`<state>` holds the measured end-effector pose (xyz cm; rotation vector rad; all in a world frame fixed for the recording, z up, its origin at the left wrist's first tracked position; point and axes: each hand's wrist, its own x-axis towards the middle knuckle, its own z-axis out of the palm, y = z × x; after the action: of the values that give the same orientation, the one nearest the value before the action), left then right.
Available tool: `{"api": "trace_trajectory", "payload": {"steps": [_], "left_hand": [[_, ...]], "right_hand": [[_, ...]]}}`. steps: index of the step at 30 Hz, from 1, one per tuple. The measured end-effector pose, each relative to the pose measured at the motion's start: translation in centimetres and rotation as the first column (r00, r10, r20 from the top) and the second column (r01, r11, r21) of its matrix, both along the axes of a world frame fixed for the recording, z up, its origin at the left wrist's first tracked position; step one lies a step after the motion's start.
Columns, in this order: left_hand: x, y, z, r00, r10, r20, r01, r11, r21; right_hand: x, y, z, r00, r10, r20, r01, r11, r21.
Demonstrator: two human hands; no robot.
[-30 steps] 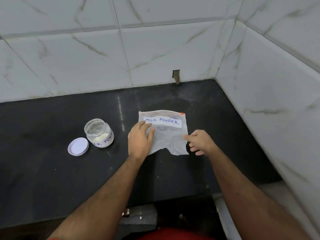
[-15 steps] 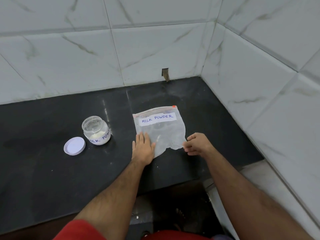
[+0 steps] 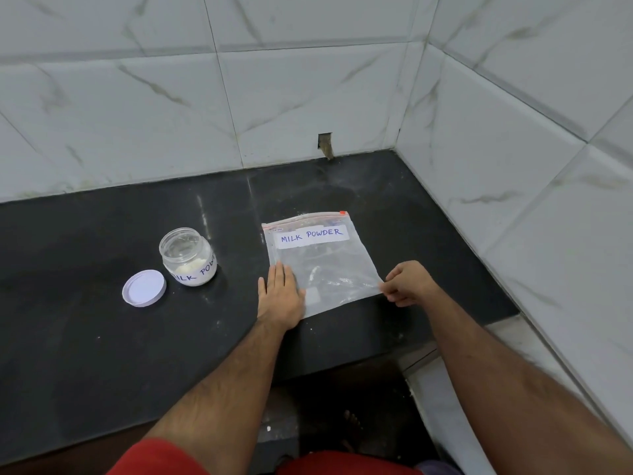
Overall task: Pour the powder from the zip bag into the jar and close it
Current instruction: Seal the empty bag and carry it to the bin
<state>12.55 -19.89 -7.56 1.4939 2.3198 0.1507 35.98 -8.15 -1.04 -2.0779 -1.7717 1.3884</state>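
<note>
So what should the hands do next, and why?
Probably let go of the flat clear plastic zip bag and have the left hand reach for the round white lid. The bag looks almost empty, while the small open glass jar already holds white powder and stands uncapped beside its lid.

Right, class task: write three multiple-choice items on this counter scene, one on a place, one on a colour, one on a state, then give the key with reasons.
1. Where is the lid?
A. on the jar
B. on the counter, left of the jar
C. on the zip bag

2. What colour is the counter?
A. black
B. white
C. red

3. How is the zip bag?
A. lying flat
B. held upright
C. rolled up

Key: B, the lid lies beside the open jar; A, the surface is dark; A, the left hand presses the bag flat and the right hand pinches its corner.
</note>
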Motion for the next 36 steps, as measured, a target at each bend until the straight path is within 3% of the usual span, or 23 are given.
{"api": "trace_trajectory", "payload": {"steps": [3,5,8,13,21,25,29,36], "left_hand": [[-0.2,0.2,0.2,0.999,0.046,0.012,-0.048,0.983,0.176],[-0.7,0.5,0.8,0.996,0.092,-0.011,-0.085,0.952,0.293],[-1.6,1.2,1.9,0.973,0.229,0.014,-0.220,0.915,0.338],[-3.5,2.9,2.4,0.882,0.442,0.166,-0.469,0.860,0.200],[-4.5,5.0,2.7,0.725,0.577,0.376,-0.639,0.767,0.054],[-4.9,5.6,3.0,0.657,0.605,0.449,-0.680,0.733,0.007],[-5.8,5.7,2.8,0.523,0.613,0.592,-0.738,0.673,-0.046],[-7.1,5.3,3.2,0.401,0.538,0.742,-0.749,0.659,-0.073]], "right_hand": [[-0.7,0.8,0.6,0.971,0.116,0.211,-0.141,0.984,0.108],[-1.6,1.6,1.0,0.964,0.129,0.234,-0.172,0.969,0.176],[-3.3,3.0,1.2,0.974,0.112,0.198,-0.160,0.956,0.245],[-5.5,5.2,0.3,0.979,0.111,0.170,-0.153,0.956,0.252],[-7.2,8.2,-1.1,0.988,0.121,0.092,-0.134,0.981,0.142],[-7.7,10.0,-1.6,0.998,0.054,-0.024,-0.053,0.998,0.039],[-7.9,10.8,-1.1,0.991,0.026,-0.135,-0.037,0.996,-0.085],[-7.0,10.9,-0.1,0.968,0.074,-0.239,-0.082,0.996,-0.024]]}}
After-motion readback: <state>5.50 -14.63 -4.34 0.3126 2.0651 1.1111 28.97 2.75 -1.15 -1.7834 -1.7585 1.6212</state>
